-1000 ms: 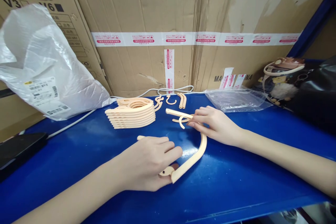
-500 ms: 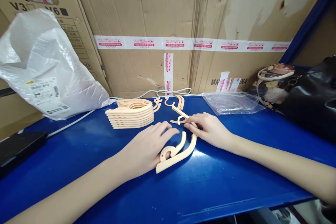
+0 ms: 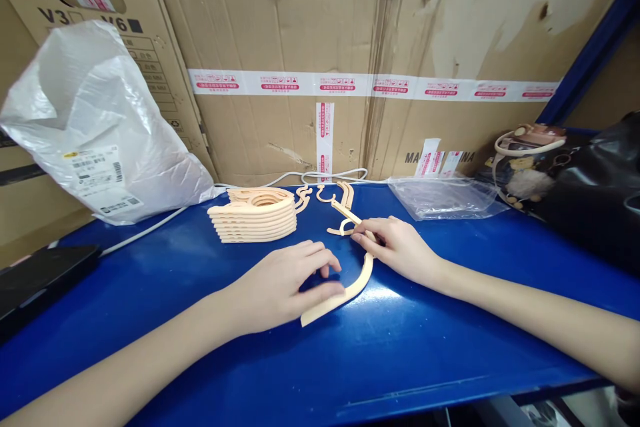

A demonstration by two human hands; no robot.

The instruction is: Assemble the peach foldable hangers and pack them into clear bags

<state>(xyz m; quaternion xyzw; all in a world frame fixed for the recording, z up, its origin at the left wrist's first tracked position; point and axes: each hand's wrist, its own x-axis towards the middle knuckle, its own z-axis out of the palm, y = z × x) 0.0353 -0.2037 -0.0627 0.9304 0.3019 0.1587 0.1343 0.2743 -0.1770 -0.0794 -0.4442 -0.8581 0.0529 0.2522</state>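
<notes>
Changed since half a second ago: left hand (image 3: 285,287) with thumb lowered across the curved hanger arm (image 3: 359,285); hook piece beside it now out of sight.
Cardboard cartons (image 3: 280,27): filling the back, banded with printed tape (image 3: 280,83).
Blue tabletop (image 3: 250,380): spread under both hands.
White mailer bag (image 3: 100,120): slumped against the cartons at left, well apart from the work.
Black bag (image 3: 600,180): at far right, just beside a brown-topped container (image 3: 543,137).
Clear plastic bag (image 3: 445,201): flat beyond the right hand (image 3: 400,247).
Folded-hanger stack (image 3: 253,223): near, beyond the left hand, not touching.
Right grip: thumb and fingers closed on a slim hanger arm (image 3: 345,211), far end out past the fingertips.
Left grip: partly open, fingers curled above the thumb; under the palm, cannot tell.
Curved hanger arm: between the hands, running from below the right fingers to under the left thumb; join with the slim hanger arm hidden.
Small curved piece (image 3: 343,230): just beyond the right fingertips, most in the way.
Loose hooks (image 3: 303,199): right beside the stack.
</notes>
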